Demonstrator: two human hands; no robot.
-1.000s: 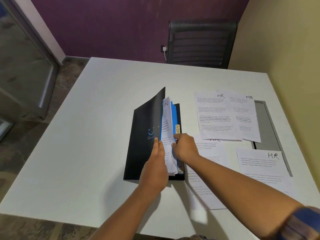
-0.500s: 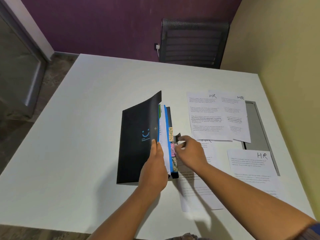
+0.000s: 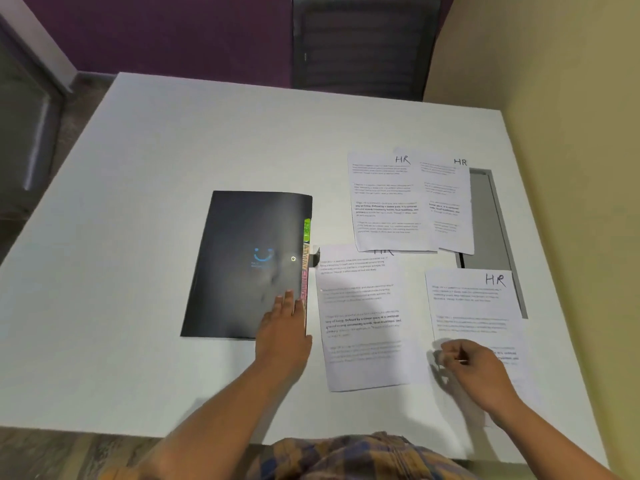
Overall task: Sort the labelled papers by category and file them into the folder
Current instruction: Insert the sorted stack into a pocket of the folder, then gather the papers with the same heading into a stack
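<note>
1. Counter (image 3: 166, 174): white and fills most of my view. A dark chair (image 3: 363, 46) is at its far side.
2. Folder (image 3: 242, 258): black, cover down flat, left of centre on the counter. The smile logo faces up and the opening edge faces right.
3. Four sheets marked HR, all outside the folder to its right:
   - The far-left sheet (image 3: 388, 202) and far-right sheet (image 3: 450, 202) overlap.
   - The middle sheet (image 3: 363, 317) is just beside the folder's right edge, with its top under the far pair.
   - The near-right sheet (image 3: 474, 306) lies apart.
4. Grey panel (image 3: 488, 223): set in the counter, partly under the far-right sheet.
5. Left hand (image 3: 282, 327): fingers straight, flat on the folder cover by its near-right corner.
6. Right hand (image 3: 474, 365): fingers curled at the near-right sheet's left edge. It's blurred, so I can't tell whether it pinches the paper.
7. Tabs: green tab (image 3: 307, 226), orange tab (image 3: 305, 256) and pink tab (image 3: 304, 289) poke out along the folder's right edge.
</note>
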